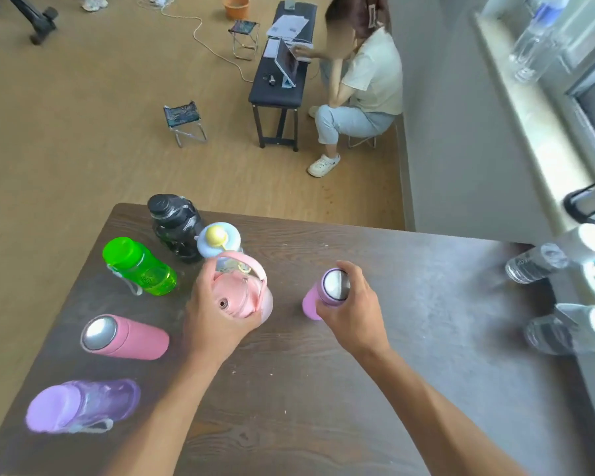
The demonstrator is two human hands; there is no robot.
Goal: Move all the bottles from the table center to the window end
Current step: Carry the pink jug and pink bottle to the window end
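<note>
Left grip (pixel 217 314) holding the pink jug (pixel 244 297), right grip (pixel 349 304) holding the small pink bottle (pixel 311 304). Five more bottles waiting beside the left grip, none moved.

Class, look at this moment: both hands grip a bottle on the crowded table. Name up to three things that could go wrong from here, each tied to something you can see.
1. The left hand holds the big pink bottle close to the blue-lidded bottle and black bottle; lifting carelessly might topple them.
2. The right hand grips the small pink flask only near its cap, so it could slip.
3. The window end already holds clear bottles, leaving little room.
</note>
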